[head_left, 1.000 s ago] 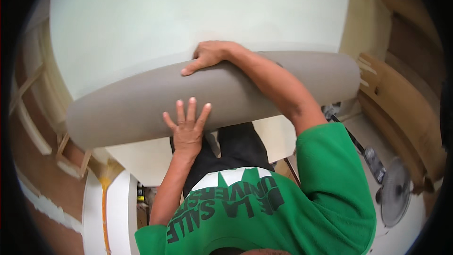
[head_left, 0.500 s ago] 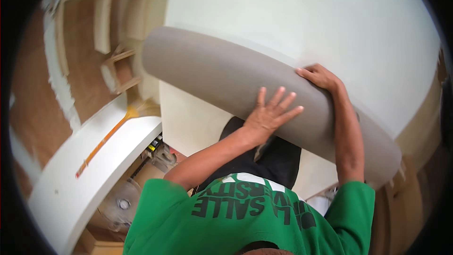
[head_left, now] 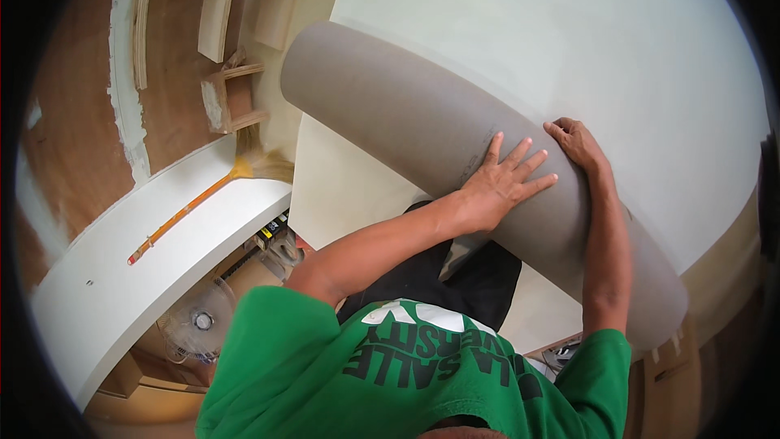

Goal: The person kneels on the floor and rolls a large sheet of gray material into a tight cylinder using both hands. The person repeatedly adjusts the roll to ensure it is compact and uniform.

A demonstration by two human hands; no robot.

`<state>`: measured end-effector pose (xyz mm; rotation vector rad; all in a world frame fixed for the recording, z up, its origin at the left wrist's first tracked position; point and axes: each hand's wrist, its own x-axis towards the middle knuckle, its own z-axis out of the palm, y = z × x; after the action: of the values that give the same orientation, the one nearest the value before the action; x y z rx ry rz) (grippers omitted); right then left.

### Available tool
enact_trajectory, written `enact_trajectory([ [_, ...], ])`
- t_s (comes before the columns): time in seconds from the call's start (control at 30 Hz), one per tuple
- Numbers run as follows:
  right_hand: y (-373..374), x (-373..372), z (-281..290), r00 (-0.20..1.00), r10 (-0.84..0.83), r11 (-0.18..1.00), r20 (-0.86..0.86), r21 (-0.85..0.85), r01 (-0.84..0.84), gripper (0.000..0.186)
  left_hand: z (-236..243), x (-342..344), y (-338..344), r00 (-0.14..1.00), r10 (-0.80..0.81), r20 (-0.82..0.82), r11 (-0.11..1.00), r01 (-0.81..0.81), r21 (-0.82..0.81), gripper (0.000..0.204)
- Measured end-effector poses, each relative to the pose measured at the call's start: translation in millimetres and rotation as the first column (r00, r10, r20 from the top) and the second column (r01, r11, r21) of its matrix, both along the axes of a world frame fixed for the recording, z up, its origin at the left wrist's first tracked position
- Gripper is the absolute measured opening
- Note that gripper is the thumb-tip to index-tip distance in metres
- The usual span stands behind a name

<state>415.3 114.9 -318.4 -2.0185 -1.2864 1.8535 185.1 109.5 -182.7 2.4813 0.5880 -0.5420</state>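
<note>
A large grey-brown roll of sheet material [head_left: 390,93] lies slantwise across a pale, wide flat surface [head_left: 528,16], from upper left to lower right. Faint printed marks show on it by my left hand. My left hand [head_left: 500,187] presses flat on the near side of the roll, fingers spread. Over the roll reaches my right arm, its forearm lying along the roll's right part. My right hand [head_left: 578,145] is at the far edge, its fingers bent against the roll where it meets the pale surface. The fingertips' exact hold is partly hidden.
On the left, a white curved ledge [head_left: 97,309] carries a broom [head_left: 187,210] with an orange handle. Below it stand a fan [head_left: 201,321] and a black-and-yellow box [head_left: 268,229]. A wooden shelf frame [head_left: 236,97] is on the brown wall. Wooden furniture stands at lower right.
The view has shifted, so the roll and the ledge sit differently in it. My left hand has slid slightly up and right along the roll. The fingers of my right hand are more bent.
</note>
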Motion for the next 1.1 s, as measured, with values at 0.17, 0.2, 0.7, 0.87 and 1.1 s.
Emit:
enact_trajectory([
  [0.17,6,-8,13,0.999,-0.005,0.997,0.042,-0.073,0.008,0.059,18,1,16,0.995,-0.039,-0.090,0.993,0.029,-0.111,0.124],
  [0.2,5,-10,11,0.999,-0.009,0.996,0.049,-0.090,0.014,0.061,21,1,19,0.994,-0.049,-0.094,0.992,0.037,-0.123,0.127],
  [0.7,-14,17,28,0.992,-0.037,0.998,0.124,0.051,0.031,0.081,6,52,50,0.980,-0.109,-0.166,0.983,0.081,-0.167,0.150],
  [0.87,-36,2,24,0.919,-0.236,0.915,0.317,0.390,0.100,0.060,-1,56,57,0.969,-0.166,-0.184,0.975,0.133,-0.179,0.151],
  [1.1,-126,-58,121,0.784,-0.274,0.843,0.557,0.532,-0.083,0.086,0,46,60,0.971,-0.138,-0.196,0.979,0.103,-0.177,0.151],
])
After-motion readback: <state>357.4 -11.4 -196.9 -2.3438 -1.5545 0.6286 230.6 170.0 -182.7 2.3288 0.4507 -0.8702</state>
